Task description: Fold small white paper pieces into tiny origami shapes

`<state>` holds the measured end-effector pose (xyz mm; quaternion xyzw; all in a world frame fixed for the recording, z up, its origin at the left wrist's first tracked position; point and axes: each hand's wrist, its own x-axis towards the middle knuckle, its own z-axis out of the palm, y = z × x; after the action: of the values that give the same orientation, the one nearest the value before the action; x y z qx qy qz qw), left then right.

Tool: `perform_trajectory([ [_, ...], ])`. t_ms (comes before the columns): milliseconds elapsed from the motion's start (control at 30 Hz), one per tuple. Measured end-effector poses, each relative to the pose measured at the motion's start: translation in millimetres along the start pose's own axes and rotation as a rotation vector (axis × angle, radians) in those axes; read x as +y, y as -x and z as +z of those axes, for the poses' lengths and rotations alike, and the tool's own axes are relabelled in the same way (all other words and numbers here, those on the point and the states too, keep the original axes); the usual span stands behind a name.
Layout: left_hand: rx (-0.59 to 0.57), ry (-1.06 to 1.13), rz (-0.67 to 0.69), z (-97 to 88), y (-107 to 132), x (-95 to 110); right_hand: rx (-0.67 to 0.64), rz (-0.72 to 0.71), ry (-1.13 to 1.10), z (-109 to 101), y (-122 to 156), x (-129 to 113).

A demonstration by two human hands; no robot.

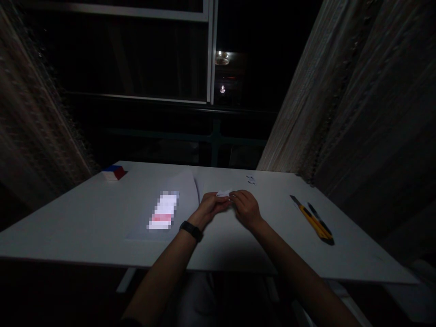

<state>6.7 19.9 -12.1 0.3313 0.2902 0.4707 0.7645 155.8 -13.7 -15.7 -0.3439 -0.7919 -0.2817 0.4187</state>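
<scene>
Between my two hands, above the middle of the white table (235, 245), is a small piece of folded white paper (224, 193). My left hand (211, 205) is closed on its left and lower side, a dark band (191, 230) around that wrist. Fingers of my right hand (245, 206) pinch the paper's right end. The fingertips partly cover the paper, and the dim light hides its exact folds. Left of my hands lies a large white paper sheet (185, 186), with a lit phone (164, 210), its screen blurred, on top.
A yellow and black utility knife (316, 223) lies at the right beside a dark pen (317, 215). Two small dark-marked scraps (251, 180) lie near the back edge. A blue, red and white cube (114, 172) sits at the back left. Curtains (299, 91) flank a dark window.
</scene>
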Motion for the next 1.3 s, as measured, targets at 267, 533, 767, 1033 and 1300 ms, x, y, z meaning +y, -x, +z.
perform_trajectory([
  [267, 0.034, -0.090, 0.010, 1.5, 3.9, 1.4, 0.012, 0.116, -0.127, 3.2, 2.3, -0.4],
  [533, 0.003, -0.090, 0.020, -1.9, 1.3, -0.4, 0.068, 0.228, -0.038, 2.5, 0.8, -2.2],
  [767, 0.016, -0.092, 0.016, 0.1, 0.5, -0.5, 0.031, 0.220, -0.026, 5.1, -1.5, -4.5],
  [1033, 0.048, -0.099, 0.007, 1.2, 1.7, 1.1, 0.039, 0.226, -0.045, 5.0, -0.7, -2.9],
  [1300, 0.042, -0.044, -0.008, 3.5, 4.5, 2.7, 0.015, 0.094, -0.019, 2.1, 1.4, -3.2],
])
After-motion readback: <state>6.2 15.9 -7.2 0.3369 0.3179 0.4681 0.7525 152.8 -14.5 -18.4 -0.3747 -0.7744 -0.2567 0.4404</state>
